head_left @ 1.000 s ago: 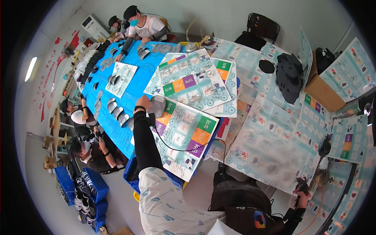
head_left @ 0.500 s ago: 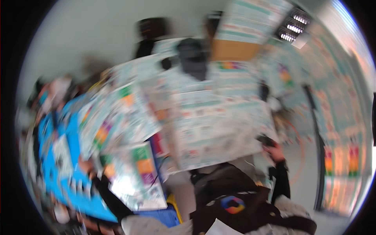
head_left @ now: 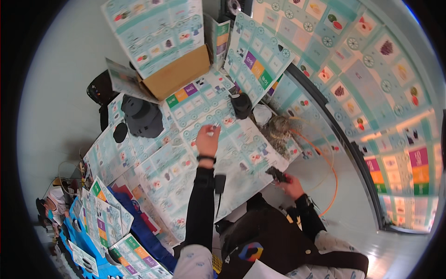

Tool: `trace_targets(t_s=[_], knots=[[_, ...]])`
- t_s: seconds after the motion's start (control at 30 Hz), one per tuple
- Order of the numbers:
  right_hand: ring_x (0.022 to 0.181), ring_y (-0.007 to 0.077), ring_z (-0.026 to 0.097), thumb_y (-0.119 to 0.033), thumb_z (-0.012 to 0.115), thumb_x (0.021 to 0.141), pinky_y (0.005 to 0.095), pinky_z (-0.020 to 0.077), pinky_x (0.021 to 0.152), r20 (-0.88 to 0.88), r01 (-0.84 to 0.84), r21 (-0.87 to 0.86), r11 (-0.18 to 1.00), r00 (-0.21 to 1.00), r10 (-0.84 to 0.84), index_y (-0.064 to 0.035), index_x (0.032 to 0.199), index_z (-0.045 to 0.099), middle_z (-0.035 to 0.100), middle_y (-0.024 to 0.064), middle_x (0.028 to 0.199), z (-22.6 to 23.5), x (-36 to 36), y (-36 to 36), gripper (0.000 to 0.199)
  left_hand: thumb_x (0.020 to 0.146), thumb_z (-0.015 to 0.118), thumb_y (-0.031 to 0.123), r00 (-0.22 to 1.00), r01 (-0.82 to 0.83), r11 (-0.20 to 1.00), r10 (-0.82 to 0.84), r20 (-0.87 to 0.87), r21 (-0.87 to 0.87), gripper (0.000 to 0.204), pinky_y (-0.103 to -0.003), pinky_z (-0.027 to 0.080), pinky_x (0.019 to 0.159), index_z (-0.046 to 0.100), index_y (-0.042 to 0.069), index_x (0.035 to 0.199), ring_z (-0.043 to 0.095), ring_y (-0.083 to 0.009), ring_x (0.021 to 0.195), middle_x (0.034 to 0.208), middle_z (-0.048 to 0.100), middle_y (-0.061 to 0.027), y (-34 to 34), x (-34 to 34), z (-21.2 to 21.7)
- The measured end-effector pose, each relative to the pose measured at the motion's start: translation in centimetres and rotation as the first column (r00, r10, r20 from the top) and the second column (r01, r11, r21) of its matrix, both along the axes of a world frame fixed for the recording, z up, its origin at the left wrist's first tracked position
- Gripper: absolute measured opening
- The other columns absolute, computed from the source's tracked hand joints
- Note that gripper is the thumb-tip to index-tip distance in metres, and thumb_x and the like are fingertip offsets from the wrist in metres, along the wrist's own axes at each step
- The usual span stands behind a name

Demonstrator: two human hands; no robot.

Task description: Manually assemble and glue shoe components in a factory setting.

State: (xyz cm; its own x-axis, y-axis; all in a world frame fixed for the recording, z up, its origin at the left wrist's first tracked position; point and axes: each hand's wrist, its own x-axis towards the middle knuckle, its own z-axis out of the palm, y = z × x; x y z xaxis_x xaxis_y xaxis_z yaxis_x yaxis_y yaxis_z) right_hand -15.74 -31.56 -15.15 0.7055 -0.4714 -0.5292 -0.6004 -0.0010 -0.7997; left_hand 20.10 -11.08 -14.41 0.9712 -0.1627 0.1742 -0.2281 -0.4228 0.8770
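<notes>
My left hand (head_left: 207, 142) is stretched over the paper-covered table (head_left: 195, 179), its fingers pinched round a small pale, shiny piece (head_left: 215, 126) too small to name. Low on the right, by the table's front edge, my right hand (head_left: 292, 187) is closed on a dark hand tool (head_left: 276, 174) with a bit of red by the fingers. The tool's exact kind does not show. Beyond my left hand stands a black cylinder-shaped thing (head_left: 240, 106).
An open cardboard box (head_left: 179, 72) stands at the back, with a dark grey, cap-like thing (head_left: 141, 116) beside it. At right lie a grey-brown shaggy heap (head_left: 278, 135) and an orange hose (head_left: 335, 179). Printed boards (head_left: 107, 214) lean at lower left. A black-framed panel (head_left: 320, 100) runs along the right.
My view has swung to the right. My left hand has come from the boards at the left to over the table and now pinches a small piece. The right hand still holds the dark tool.
</notes>
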Motion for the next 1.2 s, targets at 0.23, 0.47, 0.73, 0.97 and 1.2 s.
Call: trace_targets(t_s=[0.23,0.47,0.73,0.97,1.2], knots=[[0.079,0.0055,0.058,-0.006,0.069,0.084,0.0237,0.0457,0.07,0.022,-0.015,0.139,0.99,1.0,0.012,-0.0013,0.116,0.065,0.07,0.0009,0.09,0.4,-2.6,-5.7,0.032,0.083,0.073,0.058,0.936,0.005,0.763,0.223,-0.27,0.647,0.066,-0.051,0.053,0.095,0.063,0.004,0.119,0.062,-0.0386,0.113,0.125,0.061,-0.0202,-20.8,14.6,-9.6],[0.072,0.0049,0.058,-0.007,0.066,0.084,0.0222,0.0443,0.059,-0.003,0.016,0.31,0.951,1.0,-0.015,-0.0047,0.12,0.064,0.069,-0.0016,0.093,0.5,-2.2,-9.9,0.035,0.084,0.069,0.026,0.972,-0.16,0.808,0.23,-0.054,0.567,0.028,-0.052,0.054,0.078,0.061,0.006,0.101,0.066,-0.0425,0.091,0.097,0.068,-0.0212,-20.2,14.5,-9.6],[0.072,0.0047,0.059,-0.003,0.062,0.081,0.0211,0.043,0.051,0.113,-0.182,0.397,0.9,0.982,0.149,-0.0059,0.109,0.066,0.071,-0.001,0.093,1.1,5.2,-9.3,0.028,0.081,0.065,0.009,0.938,-0.154,0.988,0.139,-0.317,-0.024,0.041,-0.029,0.053,0.067,0.064,-0.002,0.12,0.065,-0.0137,0.078,0.091,0.069,-0.0074,3.5,-4.2,-1.8],[0.064,0.0054,0.058,-0.001,0.062,0.08,0.0227,0.0429,0.051,0.073,-0.385,0.412,0.826,0.917,0.391,-0.0023,0.103,0.068,0.069,-0.0013,0.089,3.0,11.6,-1.1,0.023,0.09,0.06,0.014,0.487,-0.714,0.699,0.451,-0.748,-0.044,0.029,-0.023,0.044,0.061,0.068,0.003,0.116,0.055,-0.0094,0.07,0.089,0.065,0.0028,31.9,-39.0,-1.5],[0.083,0.0135,0.065,0.001,0.055,0.079,0.0264,0.0495,0.063,0.157,-0.551,0.377,0.744,0.83,0.535,0.0001,0.107,0.066,0.069,0.005,0.091,-0.3,11.8,4.1,0.03,0.085,0.074,0.014,0.388,-0.836,0.403,0.914,-0.12,0.372,0.035,-0.032,0.055,0.081,0.067,-0.002,0.115,0.07,-0.0201,0.089,0.098,0.074,-0.0136,36.7,-49.0,5.8]])
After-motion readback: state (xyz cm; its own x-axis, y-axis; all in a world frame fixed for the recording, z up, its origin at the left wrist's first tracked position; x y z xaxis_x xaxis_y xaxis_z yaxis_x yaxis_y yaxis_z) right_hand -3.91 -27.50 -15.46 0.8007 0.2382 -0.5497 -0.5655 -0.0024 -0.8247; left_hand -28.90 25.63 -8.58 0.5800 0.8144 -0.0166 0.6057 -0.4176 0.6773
